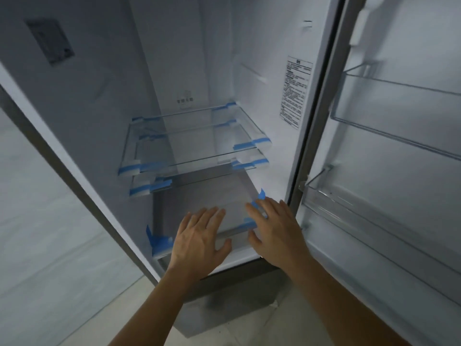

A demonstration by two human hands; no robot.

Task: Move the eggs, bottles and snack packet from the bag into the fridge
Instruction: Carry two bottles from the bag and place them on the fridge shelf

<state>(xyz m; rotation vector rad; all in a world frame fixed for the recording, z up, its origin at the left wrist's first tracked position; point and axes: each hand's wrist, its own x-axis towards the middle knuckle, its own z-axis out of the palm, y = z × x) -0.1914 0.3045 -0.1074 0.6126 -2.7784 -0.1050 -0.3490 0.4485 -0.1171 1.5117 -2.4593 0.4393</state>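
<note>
The fridge (104, 91) stands open in front of me, its white inside unlit. Two glass shelves (192, 141) held with blue tape sit at mid height, with nothing on them. Below them is a clear drawer (199, 196) with a glass lid, also taped at its corners. My left hand (199, 240) lies flat, fingers spread, over the drawer's front edge. My right hand (274, 231) is flat beside it at the drawer's right front corner, fingers apart. Neither hand holds anything. The bag, eggs, bottles and snack packet are not in view.
The fridge door (399, 171) is swung open on the right, with clear door bins (389, 116) at two heights. A white label (295, 93) is stuck on the inner right wall. Pale floor (62, 258) lies to the left, and a lower grey fridge section (224, 303) sits under my forearms.
</note>
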